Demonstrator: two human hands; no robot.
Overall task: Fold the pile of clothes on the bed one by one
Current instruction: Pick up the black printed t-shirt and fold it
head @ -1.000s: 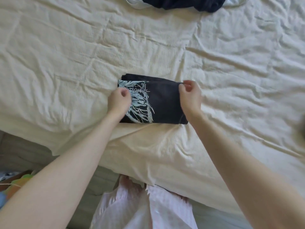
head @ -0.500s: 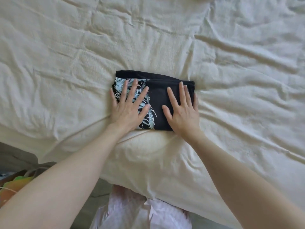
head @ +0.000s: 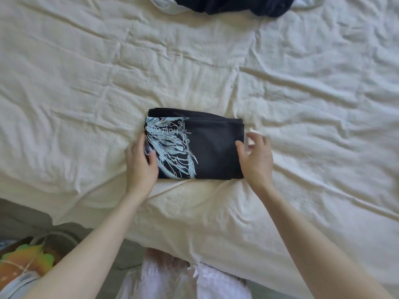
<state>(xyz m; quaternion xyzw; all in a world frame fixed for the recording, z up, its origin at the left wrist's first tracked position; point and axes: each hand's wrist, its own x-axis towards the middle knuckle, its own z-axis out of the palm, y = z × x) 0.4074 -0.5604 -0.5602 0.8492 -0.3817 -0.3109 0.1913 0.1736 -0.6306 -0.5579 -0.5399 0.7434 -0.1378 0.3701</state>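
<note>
A black T-shirt (head: 213, 152) with a pale blue and white print lies folded into a small rectangle in the middle of the cream bed sheet (head: 86, 104). My left hand (head: 140, 165) holds its left edge; the thumb lies on the print and the fingers run along or under the edge. At the shirt's right edge is my right hand (head: 257, 156), whose thumb touches the cloth. Its fingers are spread, relaxed and blurred just past the edge. More clothes, a dark navy garment (head: 237, 5) over a white one (head: 166, 7), lie at the far edge.
The bed's near edge runs across the bottom, with my pink striped clothing (head: 172, 279) against it. On the floor at the lower left stands a bag or basket with a green and orange object (head: 26, 260).
Both hands have left the top of the folded shirt, where they pressed flat, and gone to its left and right edges. The camera has tilted up, which brings the far clothes into view.
</note>
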